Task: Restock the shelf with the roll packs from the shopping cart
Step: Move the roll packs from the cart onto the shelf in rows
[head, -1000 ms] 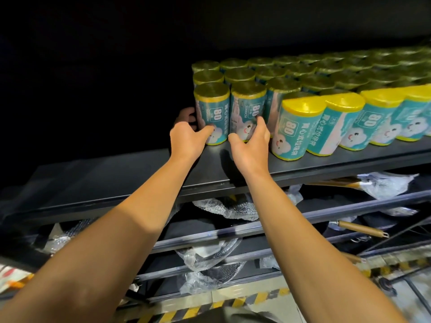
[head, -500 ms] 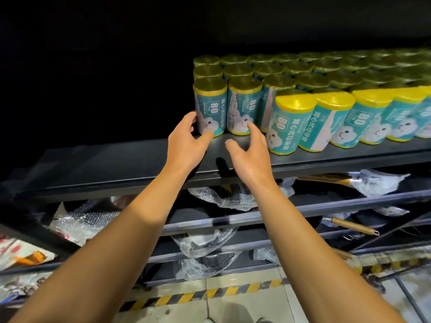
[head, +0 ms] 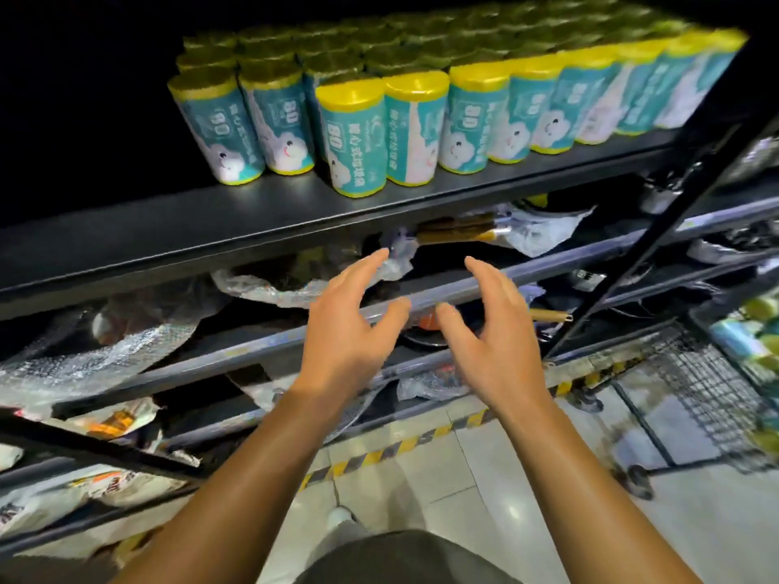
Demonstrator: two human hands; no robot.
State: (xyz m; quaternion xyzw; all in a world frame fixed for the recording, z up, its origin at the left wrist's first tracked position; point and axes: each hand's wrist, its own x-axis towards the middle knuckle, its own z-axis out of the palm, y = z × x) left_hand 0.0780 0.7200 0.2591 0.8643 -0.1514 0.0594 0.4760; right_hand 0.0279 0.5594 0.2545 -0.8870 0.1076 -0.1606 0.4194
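Note:
Several teal roll packs (head: 354, 141) with yellow tops stand in rows on the dark shelf (head: 168, 229), filling its middle and right; the shelf's left part is bare. Both my hands hang in the air below and in front of the shelf, apart from the packs. My left hand (head: 350, 330) has its fingers spread and loosely bent and holds nothing. My right hand (head: 493, 330) mirrors it, palm facing left, with nothing in it. The wire shopping cart (head: 699, 385) stands at the right edge with more roll packs (head: 754, 330) in it.
Lower shelves hold pans with wooden handles (head: 455, 231) wrapped in bubble wrap (head: 101, 351). A black upright post (head: 657, 238) of the rack slants between the shelf and the cart. Yellow-black tape (head: 379, 453) marks the tiled floor.
My hands have let go of the two leftmost front packs and drawn back and down from the shelf. The view has swung right, so the cart has come into sight.

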